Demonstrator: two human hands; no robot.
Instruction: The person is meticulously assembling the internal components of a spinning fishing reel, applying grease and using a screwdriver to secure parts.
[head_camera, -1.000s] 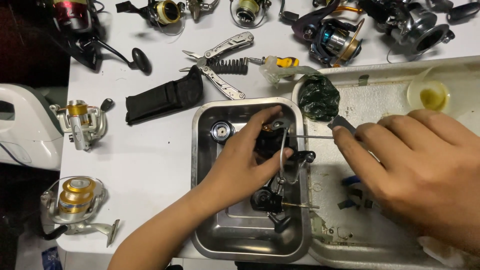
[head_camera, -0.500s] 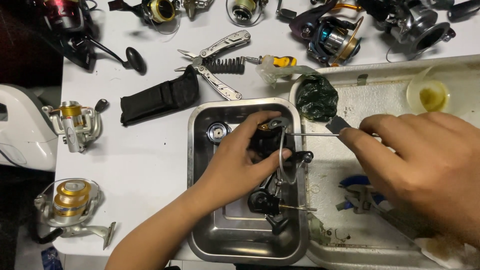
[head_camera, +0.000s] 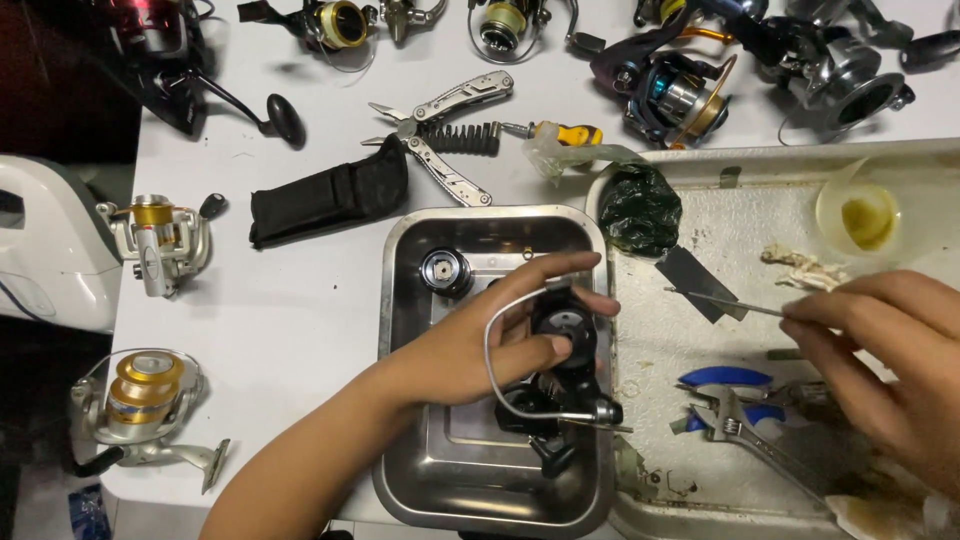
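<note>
white worktable (head_camera: 300, 310) across nearly the whole view, dark floor showing past its left edge. over that edge, a white rounded appliance (head_camera: 40, 250). on the right, a wide grimy white tray (head_camera: 760, 200), stained and flecked, touching a steel pan (head_camera: 400, 300) at centre. along the far edge, a row of spinning reels, among them a dark blue-and-gold reel (head_camera: 665, 90). nearer left, a gold-spooled reel (head_camera: 140, 400) at the table's near corner and a smaller silver-and-gold reel (head_camera: 160, 240) above it. black pouch (head_camera: 325, 200) lying flat, an opened multi-tool (head_camera: 440, 130) just beside it.

left hand (head_camera: 480, 340) inside the steel pan, fingers curled round a black reel body (head_camera: 570, 335), thumb pressed on its round face, wire bail arm (head_camera: 500, 380) looping out below the palm. loose dark spool (head_camera: 445, 270) in the pan's far corner, apart from the hand.

right hand (head_camera: 880, 360) over the tray, fingertips pinched shut on a thin metal pick (head_camera: 720, 300), tip pointing toward the reel body but apart from it. beneath, an adjustable wrench (head_camera: 740, 430) over blue-handled pliers (head_camera: 725, 378). crumpled dark-green bag (head_camera: 640, 208) in the tray's far-left corner, small cup of yellow oil (head_camera: 865, 215) far right.
</note>
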